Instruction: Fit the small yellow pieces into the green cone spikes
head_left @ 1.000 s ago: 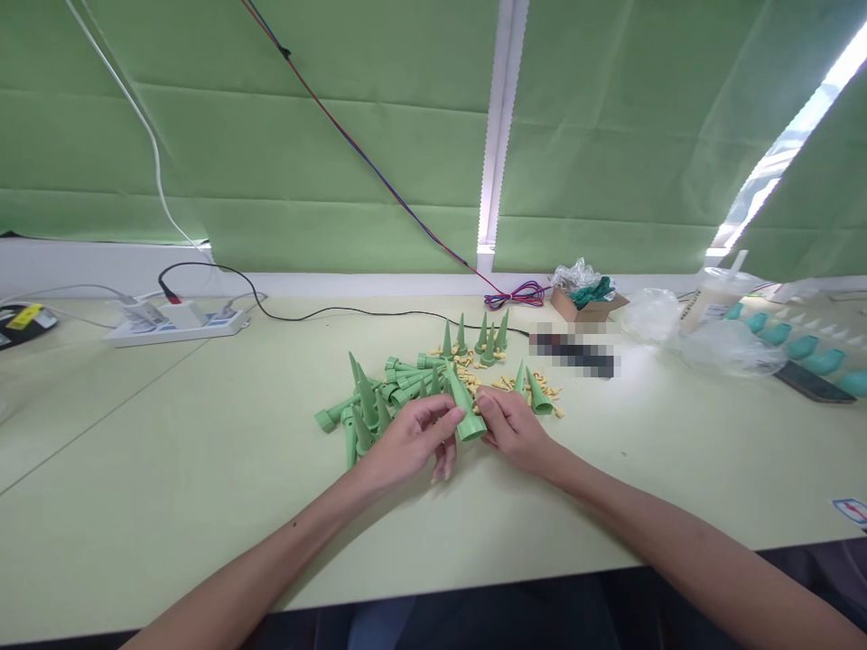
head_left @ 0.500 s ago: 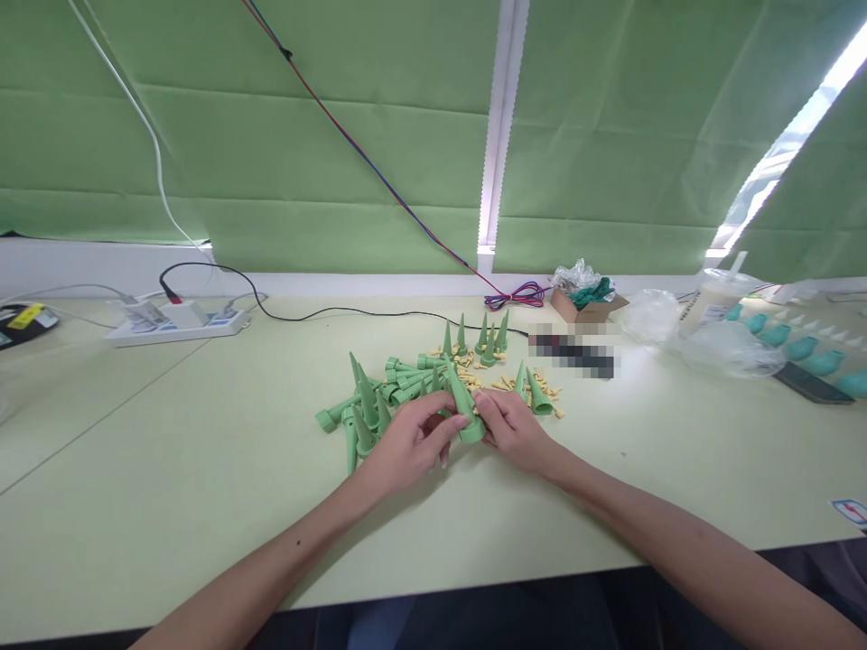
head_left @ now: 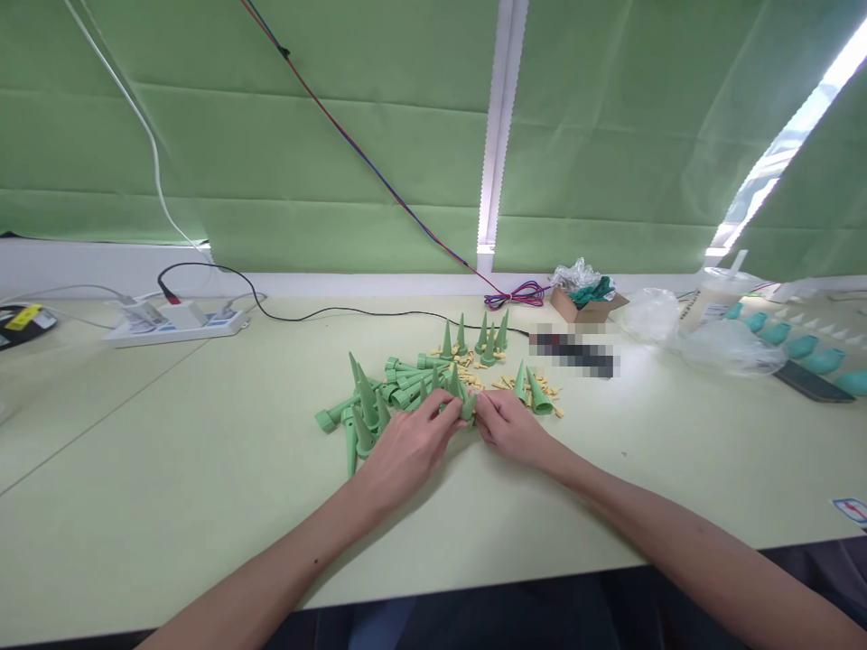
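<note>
My left hand (head_left: 410, 444) is closed around a green plastic cone spike (head_left: 469, 407), whose tip now points up toward the camera. Against the right side of that spike, my right hand (head_left: 511, 428) is pinched, and its fingertips hide whatever is between them. Left of and behind my left hand is a pile of green cone spikes (head_left: 366, 397), some upright and others lying down. Small yellow plastic pieces (head_left: 505, 383) lie scattered just beyond my right hand, with two green cones (head_left: 538, 395) among them.
Several upright cones (head_left: 489, 348) stand farther back. A blurred dark object (head_left: 573, 354) lies to the right, near a small cardboard box (head_left: 588, 307). A drink cup (head_left: 711, 298), plastic bags and teal items (head_left: 803, 348) are at far right. A power strip (head_left: 180, 325) sits at back left.
The held cone has turned from lying lengthwise, base toward me, to a foreshortened, tip-forward pose. My left hand has rolled over it with its back up; my right hand stays beside it.
</note>
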`<control>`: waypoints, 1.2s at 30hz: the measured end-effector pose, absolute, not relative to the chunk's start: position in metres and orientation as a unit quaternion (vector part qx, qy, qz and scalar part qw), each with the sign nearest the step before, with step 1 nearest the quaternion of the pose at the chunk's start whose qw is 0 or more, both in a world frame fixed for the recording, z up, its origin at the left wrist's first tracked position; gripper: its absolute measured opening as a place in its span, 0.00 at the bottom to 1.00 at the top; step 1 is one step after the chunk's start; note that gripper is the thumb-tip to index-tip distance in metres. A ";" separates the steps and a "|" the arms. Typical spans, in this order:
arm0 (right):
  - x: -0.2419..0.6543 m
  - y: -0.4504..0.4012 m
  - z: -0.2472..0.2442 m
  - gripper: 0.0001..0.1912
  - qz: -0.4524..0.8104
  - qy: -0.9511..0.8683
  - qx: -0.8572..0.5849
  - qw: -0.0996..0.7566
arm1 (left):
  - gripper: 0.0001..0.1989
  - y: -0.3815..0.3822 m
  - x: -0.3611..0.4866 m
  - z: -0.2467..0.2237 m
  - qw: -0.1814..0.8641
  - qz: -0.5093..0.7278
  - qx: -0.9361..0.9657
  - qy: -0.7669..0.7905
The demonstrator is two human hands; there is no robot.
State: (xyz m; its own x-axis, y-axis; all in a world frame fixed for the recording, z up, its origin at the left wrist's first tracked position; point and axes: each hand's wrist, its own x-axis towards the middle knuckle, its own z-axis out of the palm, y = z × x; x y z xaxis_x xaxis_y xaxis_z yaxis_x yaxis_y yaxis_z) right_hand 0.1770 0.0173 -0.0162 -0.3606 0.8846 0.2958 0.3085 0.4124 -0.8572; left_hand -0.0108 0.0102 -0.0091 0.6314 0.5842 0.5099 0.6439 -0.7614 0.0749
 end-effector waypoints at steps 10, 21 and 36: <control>0.176 0.021 -0.019 0.29 0.348 -0.746 -0.418 0.384 | 0.10 0.009 -0.009 -0.013 0.019 -0.290 -0.895 -0.337; 0.178 0.022 -0.023 0.27 0.314 -0.758 -0.425 0.382 | 0.16 0.009 -0.005 -0.006 -0.154 -0.345 -0.847 -0.374; 0.179 0.021 -0.022 0.25 0.308 -0.763 -0.417 0.387 | 0.18 0.008 -0.003 0.010 -0.434 -0.283 -0.734 -0.439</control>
